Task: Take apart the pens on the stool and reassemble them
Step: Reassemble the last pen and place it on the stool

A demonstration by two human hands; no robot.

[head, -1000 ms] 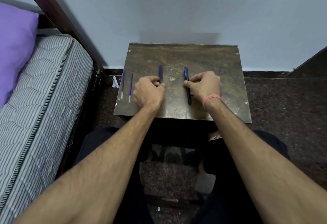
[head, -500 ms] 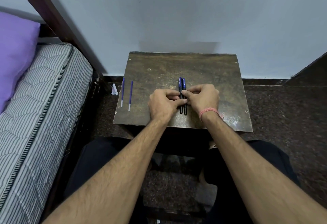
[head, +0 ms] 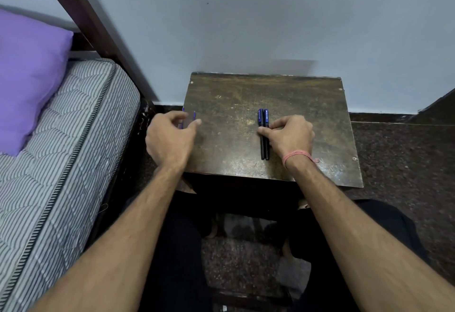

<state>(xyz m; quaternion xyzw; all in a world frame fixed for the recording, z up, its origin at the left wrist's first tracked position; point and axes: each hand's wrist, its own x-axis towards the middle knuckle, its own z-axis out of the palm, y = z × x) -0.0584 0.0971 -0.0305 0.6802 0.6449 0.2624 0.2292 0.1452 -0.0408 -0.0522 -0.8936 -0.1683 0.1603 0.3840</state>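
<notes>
The person sat with dark-clad knees under the near edge of the stool (head: 290, 104). The right hand (head: 291, 135) lay on the stool top with its curled fingers pressed against the two pen barrels (head: 264, 134), which lay touching side by side, pointing away from the person. The left hand (head: 171, 136) hovered over the stool's left edge, fingers loosely curled and holding nothing that could be seen, above two thin refills (head: 194, 115) that showed only as blurred blue tips past the fingertips. Those refills lay close to the edge, so a clumsy reach could likely have knocked one off toward the mattress (head: 61, 151). The barrels were round, and easing the right hand's pressure might have let them roll apart. Beyond stood the wall (head: 270, 21).
</notes>
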